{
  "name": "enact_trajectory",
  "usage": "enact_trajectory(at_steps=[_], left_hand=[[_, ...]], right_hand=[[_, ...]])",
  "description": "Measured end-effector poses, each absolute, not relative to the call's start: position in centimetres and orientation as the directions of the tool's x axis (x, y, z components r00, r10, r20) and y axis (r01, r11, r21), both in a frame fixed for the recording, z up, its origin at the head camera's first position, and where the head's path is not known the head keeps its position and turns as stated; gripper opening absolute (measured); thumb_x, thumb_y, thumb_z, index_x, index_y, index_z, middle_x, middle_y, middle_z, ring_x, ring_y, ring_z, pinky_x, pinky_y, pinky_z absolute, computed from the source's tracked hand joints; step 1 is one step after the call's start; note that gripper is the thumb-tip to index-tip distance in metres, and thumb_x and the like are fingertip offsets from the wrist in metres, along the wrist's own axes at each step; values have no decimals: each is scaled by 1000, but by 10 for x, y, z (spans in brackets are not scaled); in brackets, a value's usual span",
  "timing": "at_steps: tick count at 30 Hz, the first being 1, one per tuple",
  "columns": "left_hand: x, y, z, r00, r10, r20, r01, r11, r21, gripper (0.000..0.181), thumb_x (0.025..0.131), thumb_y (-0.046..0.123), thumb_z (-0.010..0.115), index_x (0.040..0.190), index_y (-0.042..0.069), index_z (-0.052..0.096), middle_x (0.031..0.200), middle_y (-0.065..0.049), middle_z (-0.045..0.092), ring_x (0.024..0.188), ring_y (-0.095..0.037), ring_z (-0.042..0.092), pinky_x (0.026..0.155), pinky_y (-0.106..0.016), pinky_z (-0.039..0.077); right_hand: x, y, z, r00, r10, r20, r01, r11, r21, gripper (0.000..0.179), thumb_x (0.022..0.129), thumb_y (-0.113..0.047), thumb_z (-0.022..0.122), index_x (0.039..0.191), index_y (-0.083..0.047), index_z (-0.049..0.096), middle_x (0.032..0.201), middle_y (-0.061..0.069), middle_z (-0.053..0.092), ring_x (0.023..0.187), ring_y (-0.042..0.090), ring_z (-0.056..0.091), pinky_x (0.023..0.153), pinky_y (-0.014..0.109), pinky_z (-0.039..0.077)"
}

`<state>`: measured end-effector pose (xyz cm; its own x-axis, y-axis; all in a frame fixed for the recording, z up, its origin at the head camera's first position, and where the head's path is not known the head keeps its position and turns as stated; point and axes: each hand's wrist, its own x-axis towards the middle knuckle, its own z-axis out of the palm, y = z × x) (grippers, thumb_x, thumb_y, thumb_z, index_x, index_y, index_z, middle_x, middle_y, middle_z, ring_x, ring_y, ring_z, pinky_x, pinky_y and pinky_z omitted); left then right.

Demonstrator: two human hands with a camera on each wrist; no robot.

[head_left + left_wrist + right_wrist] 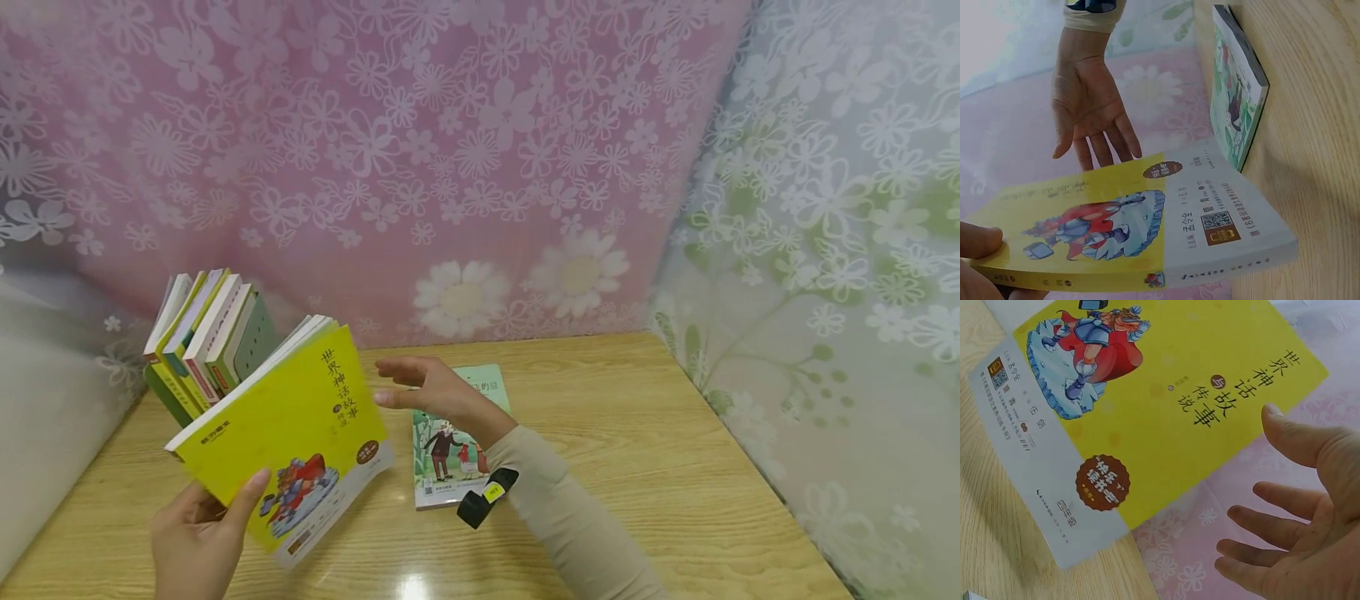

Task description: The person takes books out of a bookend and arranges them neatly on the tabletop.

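Pink flowered cloth [375, 167] hangs along the back and a paler one [847, 208] down the right side, around a wood-grain worktop [652, 433]. Over it, left of centre, the person holds up a yellow book [292, 417], tilted, front cover showing. It's a bright thing: plain yellow for the most part, with a whitish band along the bottom, dark Chinese characters running down in a column, and a brown badge with a scalloped rim. A cartoon figure in a red cape and blue armour stands on an icy block with a hammer. The spine is yellow too, turning white at the bottom end.

Of the two hands, the left hand [198, 533] grips the book, thumb on the cover. The right hand [442, 400] holds nothing, its fingers extended and thumb apart, just beside the book's edge; whether the thumb touches I can't tell. Below that wrist a green book [442, 458] lies flat. Behind the yellow one, several books [206, 350] stand leaning together.
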<state>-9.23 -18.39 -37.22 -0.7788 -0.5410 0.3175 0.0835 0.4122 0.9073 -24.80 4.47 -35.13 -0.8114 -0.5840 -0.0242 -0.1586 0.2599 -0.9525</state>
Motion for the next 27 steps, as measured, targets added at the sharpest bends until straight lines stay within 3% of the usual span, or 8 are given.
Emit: enact_trajectory(at_steps=[6, 12, 20, 27], left_hand=[[-103, -185, -370, -855, -455, 249, 81, 356, 931, 27, 87, 7, 71, 110, -4, 66, 81, 26, 64, 68, 3, 66, 58, -15, 54], [-118, -191, -375, -912, -325, 251, 152, 299, 942, 29, 89, 7, 69, 114, -5, 64, 92, 23, 68, 81, 3, 66, 68, -14, 54], [-140, -197, -380, -916, -126, 380, 365, 125, 922, 16, 87, -8, 65, 103, -6, 68, 94, 11, 72, 89, -2, 66, 75, -15, 53], [-153, -198, -380, -916, -23, 400, 400, 14, 917, 17, 89, -10, 61, 103, -5, 69, 97, 7, 72, 93, -6, 66, 78, -17, 53]], right_hand=[[-247, 45, -352, -793, -609, -3, -164, 219, -962, 54, 90, -24, 69, 140, -20, 50, 140, -2, 51, 134, 24, 41, 109, 47, 35], [-247, 47, -355, -775, -632, 7, -151, 174, -973, 47, 90, -20, 69, 134, -21, 55, 123, 0, 63, 113, 17, 58, 97, 39, 47], [-245, 56, -357, -766, -643, 12, -133, 140, -981, 39, 89, -14, 71, 126, -18, 60, 110, 5, 68, 99, 18, 66, 88, 36, 53], [-245, 63, -360, -761, -649, 0, -123, 144, -982, 35, 89, -9, 69, 123, -11, 61, 112, 9, 67, 100, 19, 66, 88, 35, 54]])
